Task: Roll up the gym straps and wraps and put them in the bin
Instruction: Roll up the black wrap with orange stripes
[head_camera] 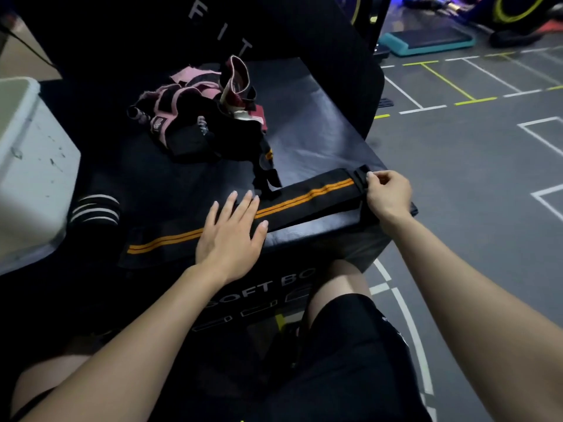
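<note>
A long black wrap with two orange stripes [307, 196] lies flat along the front edge of the black soft box [320, 123]. My left hand [231, 236] presses flat on its middle, fingers straight. My right hand [388, 193] pinches the wrap's right end at the box's corner. A tangled pile of pink and black straps [198, 117] sits further back on the box. A rolled black wrap with white stripes [94, 211] lies at the box's left. The white bin [27, 166] stands at the left edge.
A taller black padded block lettered "FIT" [219, 28] rises behind the box. Grey gym floor with white and yellow lines [472, 132] spreads to the right. A teal step platform [426, 41] and machines stand far back. My knees are below the box.
</note>
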